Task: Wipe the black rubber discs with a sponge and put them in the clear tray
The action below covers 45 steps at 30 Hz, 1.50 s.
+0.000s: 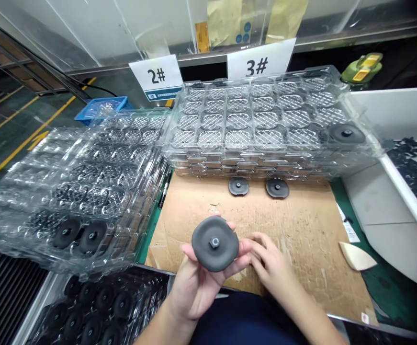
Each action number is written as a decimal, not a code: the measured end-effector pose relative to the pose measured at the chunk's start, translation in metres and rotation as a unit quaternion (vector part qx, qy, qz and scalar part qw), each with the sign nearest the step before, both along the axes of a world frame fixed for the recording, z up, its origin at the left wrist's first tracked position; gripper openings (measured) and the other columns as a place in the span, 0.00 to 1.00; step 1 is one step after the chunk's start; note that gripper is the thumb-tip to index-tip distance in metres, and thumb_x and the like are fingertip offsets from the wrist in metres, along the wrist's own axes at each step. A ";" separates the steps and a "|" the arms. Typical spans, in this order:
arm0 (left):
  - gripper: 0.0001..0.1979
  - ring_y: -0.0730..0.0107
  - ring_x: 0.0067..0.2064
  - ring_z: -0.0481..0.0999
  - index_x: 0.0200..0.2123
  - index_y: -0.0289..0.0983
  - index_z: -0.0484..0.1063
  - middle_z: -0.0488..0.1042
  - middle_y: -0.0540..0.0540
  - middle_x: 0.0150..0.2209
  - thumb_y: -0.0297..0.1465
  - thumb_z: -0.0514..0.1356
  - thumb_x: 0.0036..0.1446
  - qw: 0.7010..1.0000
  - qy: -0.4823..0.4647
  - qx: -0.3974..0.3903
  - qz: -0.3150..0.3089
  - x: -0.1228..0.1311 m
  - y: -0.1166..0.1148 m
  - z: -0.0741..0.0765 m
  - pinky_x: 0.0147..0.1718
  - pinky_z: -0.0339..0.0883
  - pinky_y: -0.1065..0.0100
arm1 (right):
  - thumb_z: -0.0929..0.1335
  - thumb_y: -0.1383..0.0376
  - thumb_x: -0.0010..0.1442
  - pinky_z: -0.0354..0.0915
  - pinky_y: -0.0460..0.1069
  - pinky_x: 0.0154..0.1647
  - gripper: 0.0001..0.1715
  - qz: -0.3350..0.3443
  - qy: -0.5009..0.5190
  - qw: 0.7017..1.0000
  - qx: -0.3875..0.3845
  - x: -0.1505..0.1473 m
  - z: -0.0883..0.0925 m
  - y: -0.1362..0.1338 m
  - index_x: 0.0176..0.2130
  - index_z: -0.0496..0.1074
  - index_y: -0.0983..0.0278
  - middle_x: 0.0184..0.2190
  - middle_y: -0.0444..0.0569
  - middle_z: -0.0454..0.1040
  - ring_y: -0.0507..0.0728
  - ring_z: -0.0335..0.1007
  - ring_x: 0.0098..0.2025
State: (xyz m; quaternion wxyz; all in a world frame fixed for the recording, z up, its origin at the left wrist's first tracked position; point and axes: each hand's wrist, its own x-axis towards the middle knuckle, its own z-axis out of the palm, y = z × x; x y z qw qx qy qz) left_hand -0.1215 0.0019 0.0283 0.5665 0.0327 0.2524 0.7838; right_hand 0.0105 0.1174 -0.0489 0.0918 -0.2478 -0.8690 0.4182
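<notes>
My left hand point(200, 287) grips a black rubber disc point(201, 239) from below and behind, thumb at its left edge and fingertips showing round the top and right. A metal nut sits at the disc's centre, and its face is tilted up to me. My right hand point(275, 268) is beside it, fingers bent inward, the tips meeting the left fingertips at the disc's right. Whatever it pinches, if anything, is hidden. Beyond them, two similar discs, a left one point(238, 191) and a right one point(282, 191), lie on the cardboard sheet point(301, 225).
Stacked clear trays point(251, 155) stand behind the cardboard, one disc point(339, 136) in the right corner. More clear trays point(129, 225) fill the left, discs in the front pockets. Lower left is a tray of discs point(105, 298). A white bin point(384, 201) holds small black parts at right.
</notes>
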 end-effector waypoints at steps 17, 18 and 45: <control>0.57 0.61 0.50 0.66 0.60 0.54 0.23 0.65 0.44 0.50 0.23 0.65 0.43 0.715 0.689 -0.115 0.009 -0.002 -0.006 -0.011 0.51 0.56 0.56 | 0.68 0.62 0.55 0.68 0.49 0.37 0.13 -0.100 0.117 0.956 -0.250 0.005 0.063 0.001 0.41 0.72 0.62 0.33 0.49 0.75 0.55 0.72 0.36; 0.57 0.61 0.50 0.66 0.60 0.53 0.24 0.65 0.44 0.50 0.23 0.66 0.43 0.724 0.681 -0.113 0.006 -0.002 -0.007 -0.011 0.51 0.56 0.56 | 0.68 0.62 0.55 0.68 0.50 0.38 0.13 -0.082 0.111 0.955 -0.262 0.003 0.065 0.001 0.42 0.72 0.62 0.33 0.49 0.75 0.55 0.72 0.36; 0.64 0.59 0.47 0.71 0.61 0.47 0.24 0.71 0.46 0.44 0.33 0.71 0.32 0.805 0.564 -0.093 -0.161 0.003 -0.008 -0.006 0.54 0.52 0.56 | 0.73 0.71 0.46 0.66 0.39 0.33 0.06 0.091 0.011 0.826 -0.557 0.006 0.085 0.021 0.29 0.76 0.63 0.26 0.41 0.77 0.46 0.73 0.29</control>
